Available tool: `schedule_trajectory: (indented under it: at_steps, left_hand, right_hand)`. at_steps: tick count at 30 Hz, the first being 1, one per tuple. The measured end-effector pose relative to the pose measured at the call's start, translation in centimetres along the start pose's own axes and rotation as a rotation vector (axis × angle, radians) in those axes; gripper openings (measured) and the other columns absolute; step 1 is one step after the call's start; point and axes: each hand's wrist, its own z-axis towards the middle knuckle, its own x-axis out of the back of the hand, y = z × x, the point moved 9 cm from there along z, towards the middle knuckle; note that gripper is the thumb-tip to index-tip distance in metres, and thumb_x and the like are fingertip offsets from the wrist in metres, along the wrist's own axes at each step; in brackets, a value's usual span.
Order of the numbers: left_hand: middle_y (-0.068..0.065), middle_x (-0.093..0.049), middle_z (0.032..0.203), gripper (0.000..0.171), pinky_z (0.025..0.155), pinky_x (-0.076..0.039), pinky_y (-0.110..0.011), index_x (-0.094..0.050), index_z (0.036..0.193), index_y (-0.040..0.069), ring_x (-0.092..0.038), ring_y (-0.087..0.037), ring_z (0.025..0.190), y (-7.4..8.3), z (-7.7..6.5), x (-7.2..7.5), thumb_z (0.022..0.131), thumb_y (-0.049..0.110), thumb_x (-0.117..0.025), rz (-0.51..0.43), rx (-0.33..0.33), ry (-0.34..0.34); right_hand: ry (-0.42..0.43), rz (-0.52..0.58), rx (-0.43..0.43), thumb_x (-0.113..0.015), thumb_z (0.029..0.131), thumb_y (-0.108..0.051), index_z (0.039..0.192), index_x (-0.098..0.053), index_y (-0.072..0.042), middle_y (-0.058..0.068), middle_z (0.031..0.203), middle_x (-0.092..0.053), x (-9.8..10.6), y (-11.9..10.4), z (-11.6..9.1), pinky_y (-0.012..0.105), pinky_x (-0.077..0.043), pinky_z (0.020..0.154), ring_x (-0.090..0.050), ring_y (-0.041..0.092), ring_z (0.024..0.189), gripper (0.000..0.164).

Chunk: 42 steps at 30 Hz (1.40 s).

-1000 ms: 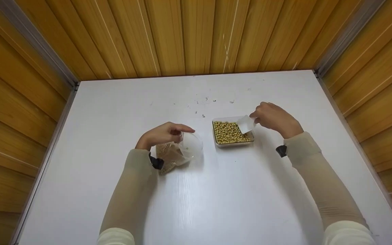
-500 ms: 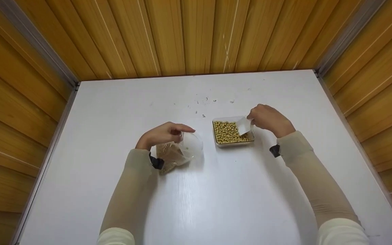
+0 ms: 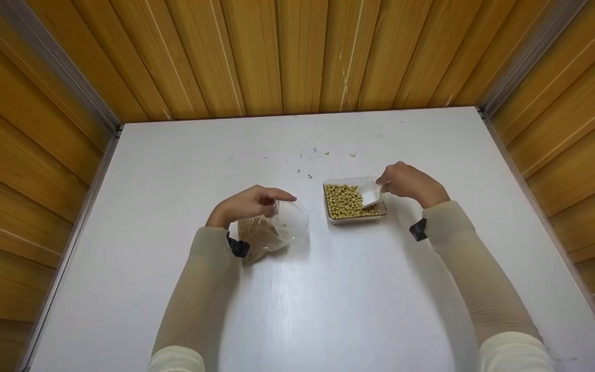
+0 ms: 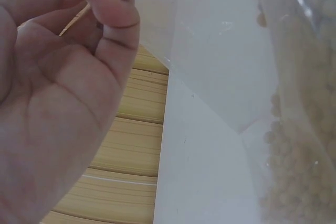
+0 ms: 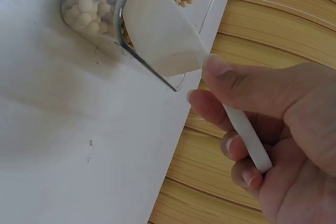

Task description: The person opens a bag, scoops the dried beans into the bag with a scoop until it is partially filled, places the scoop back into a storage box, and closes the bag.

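Observation:
My left hand (image 3: 248, 202) pinches the top edge of a clear plastic bag (image 3: 261, 237), holding its mouth apart. Tan beans (image 4: 299, 177) fill the lower part of the bag in the left wrist view. To the right stands a clear rectangular container (image 3: 355, 220) with yellowish soybeans (image 3: 342, 200) in it. My right hand (image 3: 410, 183) grips the handle of a white scoop (image 5: 163, 30), thumb on top and fingers curled beneath. The scoop's blade dips among the soybeans at the container's right side. How many beans lie in the scoop is hard to tell.
Both things rest on a white tabletop (image 3: 297, 310). Small dark marks or crumbs (image 3: 310, 176) dot its surface behind the container. Wood-panelled walls (image 3: 300, 57) with grey metal corner posts enclose the table at the back and sides.
My right hand has moved slightly left and nearer, and the scoop has tilted and sunk further among the soybeans. The left hand and bag have stayed in place.

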Motion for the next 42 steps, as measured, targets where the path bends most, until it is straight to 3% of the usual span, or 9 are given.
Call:
schedule_trajectory:
  at_steps: [16, 27, 33, 42]
  left_hand:
    - [-0.019, -0.053, 0.136, 0.048, 0.069, -0.038, -0.03, -0.054, 0.135, 0.0, -0.044, -0.012, 0.072, -0.2, 0.1, -0.1, 0.088, -0.009, -0.046, -0.024, 0.024, 0.002]
    - [-0.018, -0.053, 0.138, 0.048, 0.069, -0.037, -0.027, -0.054, 0.134, 0.0, -0.041, -0.01, 0.069, -0.2, 0.1, -0.1, 0.088, -0.009, -0.045, -0.015, 0.02, 0.003]
    - [-0.02, -0.052, 0.137, 0.047, 0.068, -0.036, -0.03, -0.054, 0.135, 0.0, -0.039, -0.008, 0.066, -0.2, 0.1, -0.2, 0.089, -0.009, -0.045, -0.028, 0.025, 0.003]
    - [-0.018, -0.053, 0.137, 0.047, 0.072, -0.039, -0.034, -0.054, 0.135, 0.001, -0.043, -0.012, 0.07, -0.4, 0.1, -0.1, 0.089, -0.008, -0.046, -0.015, 0.021, 0.004]
  right_hand:
    - [-0.027, 0.155, -0.058, -0.066, 0.089, -0.01, 0.122, -0.065, -0.003, 0.02, 0.126, -0.062, -1.8, 2.9, 0.4, 0.053, -0.044, 0.098, -0.053, 0.04, 0.12, 0.033]
    - [0.02, 0.182, 0.008, -0.066, 0.088, -0.007, 0.12, -0.066, -0.001, 0.018, 0.121, -0.065, -1.6, 2.1, 0.4, 0.049, -0.047, 0.096, -0.058, 0.038, 0.116, 0.032]
    - [0.026, 0.187, 0.038, -0.065, 0.088, -0.003, 0.12, -0.065, 0.001, 0.019, 0.121, -0.064, -1.6, 1.6, 0.5, 0.048, -0.049, 0.093, -0.059, 0.038, 0.114, 0.032]
    - [-0.025, 0.218, -0.031, -0.062, 0.09, -0.004, 0.123, -0.064, 0.0, 0.02, 0.125, -0.061, -2.4, 2.1, 0.8, 0.051, -0.045, 0.098, -0.054, 0.039, 0.12, 0.032]
